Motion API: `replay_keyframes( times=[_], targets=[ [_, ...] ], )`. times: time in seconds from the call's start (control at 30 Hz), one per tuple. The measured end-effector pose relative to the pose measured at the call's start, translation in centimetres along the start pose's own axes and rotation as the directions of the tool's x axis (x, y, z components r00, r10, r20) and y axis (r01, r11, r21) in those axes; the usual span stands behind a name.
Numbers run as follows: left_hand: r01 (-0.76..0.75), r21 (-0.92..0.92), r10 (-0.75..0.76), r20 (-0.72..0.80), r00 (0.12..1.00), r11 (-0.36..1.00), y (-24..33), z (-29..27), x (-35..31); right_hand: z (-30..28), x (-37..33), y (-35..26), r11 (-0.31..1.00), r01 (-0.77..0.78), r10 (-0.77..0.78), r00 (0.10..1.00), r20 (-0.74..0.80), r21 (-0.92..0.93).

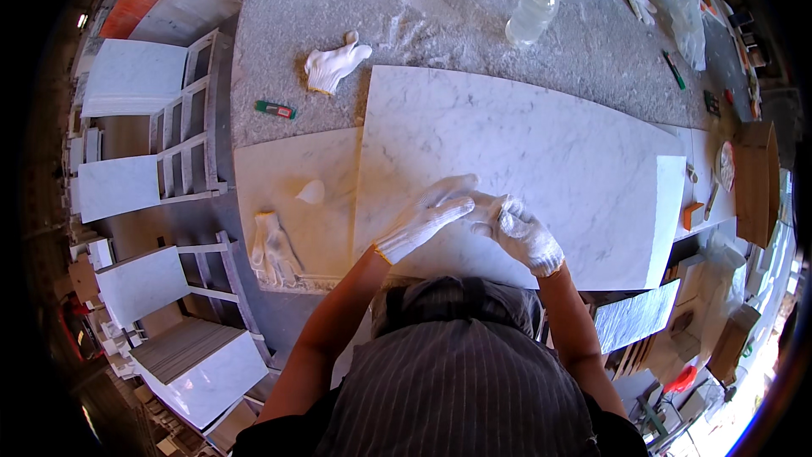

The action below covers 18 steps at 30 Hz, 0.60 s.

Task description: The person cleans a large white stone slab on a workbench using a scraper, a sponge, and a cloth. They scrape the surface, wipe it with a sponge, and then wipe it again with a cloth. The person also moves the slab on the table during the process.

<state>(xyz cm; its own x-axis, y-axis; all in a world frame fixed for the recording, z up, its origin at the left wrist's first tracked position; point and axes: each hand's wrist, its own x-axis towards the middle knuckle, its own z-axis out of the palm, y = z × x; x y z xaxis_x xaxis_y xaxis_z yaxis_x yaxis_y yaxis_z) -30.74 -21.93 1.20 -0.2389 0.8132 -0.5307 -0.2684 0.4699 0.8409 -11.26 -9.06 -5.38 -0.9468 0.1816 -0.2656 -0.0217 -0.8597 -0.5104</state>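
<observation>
Both gloved hands meet, left hand (425, 216) flat with fingers extended, right hand (518, 233) curled.

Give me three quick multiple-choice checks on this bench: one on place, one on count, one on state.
1. Where does the bottle stand?
A. on the grey bench beyond the slab
B. on the floor
C. in the left hand

2. How many spare gloves lie on the bench, not worn?
A. none
B. two
C. five

3. How are the hands?
A. bare and apart
B. gloved, meeting over the slab
C. gripping the bottle

Answers: 1 A, it stands past the far edge of the marble slab. 2 B, one glove by the slab's far corner, one glove at the near left. 3 B, left hand and right hand wear white gloves and touch.
</observation>
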Motion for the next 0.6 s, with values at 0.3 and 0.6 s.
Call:
replay_keyframes(
  times=[0.3,0.6],
  targets=[
    [-0.07,0.264,0.107,-0.129,0.986,0.962,-4.2,-0.5,0.9,1.3,-0.6,-1.1,0.946,0.077,-0.082,0.997,-0.001,-0.315],
    [-0.424,0.879,0.626,0.207,0.751,0.218,-7.1,0.0,0.0,-5.9,-3.1,-2.7,0.972,0.188,-0.233,0.782,-0.578,-0.138]
  ],
)
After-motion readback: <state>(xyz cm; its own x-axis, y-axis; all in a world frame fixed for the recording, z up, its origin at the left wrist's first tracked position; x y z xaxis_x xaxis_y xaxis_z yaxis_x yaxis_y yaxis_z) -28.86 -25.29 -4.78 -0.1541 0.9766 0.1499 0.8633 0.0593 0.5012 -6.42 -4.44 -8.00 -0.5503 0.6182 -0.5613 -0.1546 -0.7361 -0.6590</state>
